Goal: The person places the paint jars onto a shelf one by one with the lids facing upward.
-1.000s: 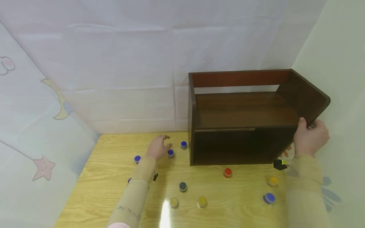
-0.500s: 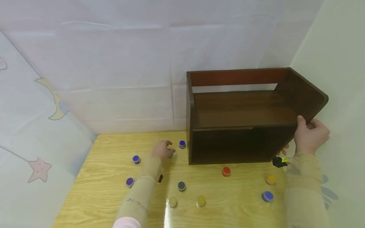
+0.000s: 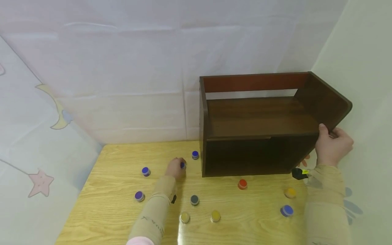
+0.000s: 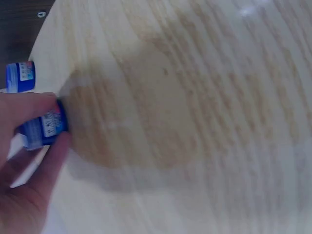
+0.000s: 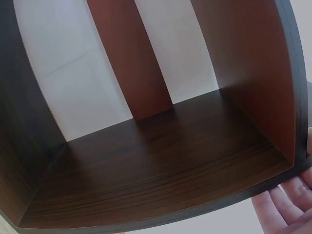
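Note:
My left hand (image 3: pixel 175 168) is at the back of the table, left of a dark brown wooden shelf (image 3: pixel 260 117). Its thumb and fingers pinch a small blue jar (image 4: pixel 54 123) with a printed label; in the head view the hand covers most of it. Close by, against the shelf's left side, stands another small blue jar (image 3: pixel 195 155), which the left wrist view catches too. My right hand (image 3: pixel 333 147) grips the front right edge of the shelf, thumb on the inner side. In the right wrist view, its fingers (image 5: pixel 275 209) lie along the outside of the side panel.
Several small lidded jars stand apart on the wood-grain table (image 3: pixel 116 211): purple (image 3: pixel 139 196), blue (image 3: pixel 146 171), dark grey (image 3: pixel 194 200), yellow (image 3: pixel 215 216), red (image 3: pixel 242 184), orange (image 3: pixel 290 193). White sheets line the back and sides.
My left hand has moved slightly right and down onto the small blue jar, and its fingers have closed round it. The right hand keeps its hold on the shelf.

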Action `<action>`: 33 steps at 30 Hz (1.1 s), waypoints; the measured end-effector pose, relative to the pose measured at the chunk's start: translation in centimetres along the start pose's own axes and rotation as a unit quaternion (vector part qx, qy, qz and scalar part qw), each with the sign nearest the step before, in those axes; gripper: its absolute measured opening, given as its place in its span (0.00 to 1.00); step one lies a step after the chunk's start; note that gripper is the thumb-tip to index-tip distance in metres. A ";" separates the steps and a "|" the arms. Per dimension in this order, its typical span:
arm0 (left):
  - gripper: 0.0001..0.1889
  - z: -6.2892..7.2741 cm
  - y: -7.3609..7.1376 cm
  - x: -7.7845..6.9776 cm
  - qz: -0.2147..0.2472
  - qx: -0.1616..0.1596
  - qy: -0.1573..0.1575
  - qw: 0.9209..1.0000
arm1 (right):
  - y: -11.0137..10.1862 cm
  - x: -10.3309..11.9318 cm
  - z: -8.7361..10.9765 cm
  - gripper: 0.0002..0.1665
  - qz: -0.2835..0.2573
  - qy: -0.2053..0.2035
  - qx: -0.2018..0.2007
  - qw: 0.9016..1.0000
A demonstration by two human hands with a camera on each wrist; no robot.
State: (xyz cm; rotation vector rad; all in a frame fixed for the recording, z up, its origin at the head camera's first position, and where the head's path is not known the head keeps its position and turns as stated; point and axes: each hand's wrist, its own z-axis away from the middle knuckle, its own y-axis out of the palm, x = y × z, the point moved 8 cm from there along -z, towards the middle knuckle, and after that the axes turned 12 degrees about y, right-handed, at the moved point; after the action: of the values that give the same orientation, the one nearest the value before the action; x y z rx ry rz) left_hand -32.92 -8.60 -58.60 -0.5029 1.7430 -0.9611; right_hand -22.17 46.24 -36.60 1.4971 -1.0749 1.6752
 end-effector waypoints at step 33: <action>0.23 -2.8 -10.6 -8.1 0.029 -0.130 0.141 0.981 | 0.9 0.7 0.4 0.17 -0.001 -0.011 0.009 1.000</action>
State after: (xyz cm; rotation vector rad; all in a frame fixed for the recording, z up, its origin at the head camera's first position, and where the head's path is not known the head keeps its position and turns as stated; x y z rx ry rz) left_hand -33.66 -8.01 -44.98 -0.4964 2.1443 -0.7943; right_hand -22.87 45.42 -36.02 1.5301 -1.0724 1.6763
